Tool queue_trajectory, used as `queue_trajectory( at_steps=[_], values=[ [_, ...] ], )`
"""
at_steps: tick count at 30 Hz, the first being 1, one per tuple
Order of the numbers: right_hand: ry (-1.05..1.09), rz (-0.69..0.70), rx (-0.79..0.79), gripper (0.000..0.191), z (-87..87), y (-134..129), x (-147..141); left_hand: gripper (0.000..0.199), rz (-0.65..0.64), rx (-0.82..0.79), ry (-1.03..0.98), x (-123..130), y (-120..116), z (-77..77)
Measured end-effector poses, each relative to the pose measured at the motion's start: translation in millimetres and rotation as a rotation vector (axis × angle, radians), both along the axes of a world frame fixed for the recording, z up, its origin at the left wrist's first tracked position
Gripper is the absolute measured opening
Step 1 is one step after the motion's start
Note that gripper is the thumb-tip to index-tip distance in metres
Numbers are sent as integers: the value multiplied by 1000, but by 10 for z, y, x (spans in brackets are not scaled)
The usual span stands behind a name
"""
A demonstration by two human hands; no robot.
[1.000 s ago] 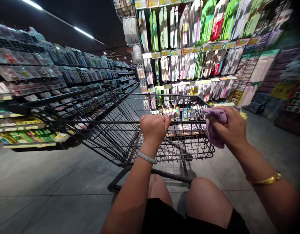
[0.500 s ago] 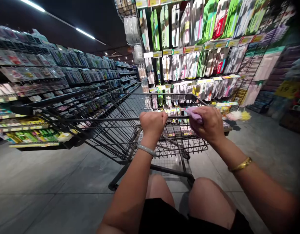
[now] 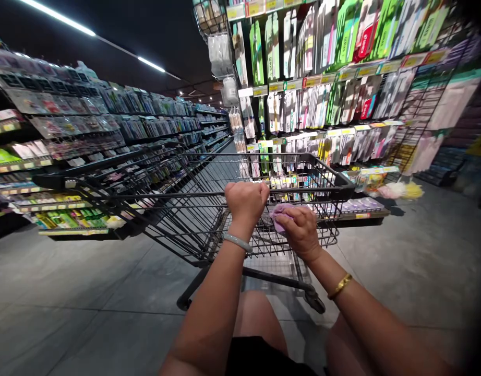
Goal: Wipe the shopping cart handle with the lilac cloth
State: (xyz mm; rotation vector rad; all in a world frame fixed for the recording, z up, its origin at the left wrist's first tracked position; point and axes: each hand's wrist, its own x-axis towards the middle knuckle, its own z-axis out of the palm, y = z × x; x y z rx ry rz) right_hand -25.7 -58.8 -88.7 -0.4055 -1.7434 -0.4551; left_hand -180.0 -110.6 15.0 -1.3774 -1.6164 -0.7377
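A black wire shopping cart (image 3: 173, 195) stands side-on in front of me. My left hand (image 3: 245, 201) is closed around the top rail of its near side, a pale grey bangle on that wrist. Just to the right and a little lower, my right hand (image 3: 303, 230) grips a bunched purple cloth (image 3: 281, 215), with its fingers folded over it. The cloth is against or just in front of the side wires; I cannot tell whether it touches them. A gold bracelet circles the right wrist.
Beyond the cart rises a rack of packaged toothbrushes (image 3: 295, 109). Long stocked shelves (image 3: 146, 122) run along an aisle at the left. Grey tiled floor (image 3: 119, 277) lies under the cart, whose caster wheel (image 3: 314, 302) is near my knees. Pink and yellow puffs hang low at the right.
My right hand has moved left and down with the purple cloth, from the top rail to the side wires. My left hand keeps its hold. The view has shifted slightly.
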Motion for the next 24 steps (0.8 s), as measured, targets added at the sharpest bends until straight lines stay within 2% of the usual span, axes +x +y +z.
queue_trajectory(
  at_steps=[2, 6, 8, 14, 20, 24],
  values=[
    [-12, 13, -10, 30, 96, -31, 30, 50, 5, 15, -4, -11, 13, -7],
    [50, 28, 7, 34, 420, -31, -54, 48, -5, 42, 3, -37, 24, -24],
    [78, 33, 29, 34, 471, 19, -136, 48, -12, 47, 15, -45, 21, -29],
    [3, 44, 55, 30, 158, 140, -180, 50, 0, 44, 23, -33, 26, -29],
    [-10, 48, -19, 38, 186, 170, -7, 50, -4, 30, 25, -55, 51, -40],
    [-26, 5, 31, 33, 0, 220, 17, 49, -2, 27, 34, -68, 50, -41]
  ],
)
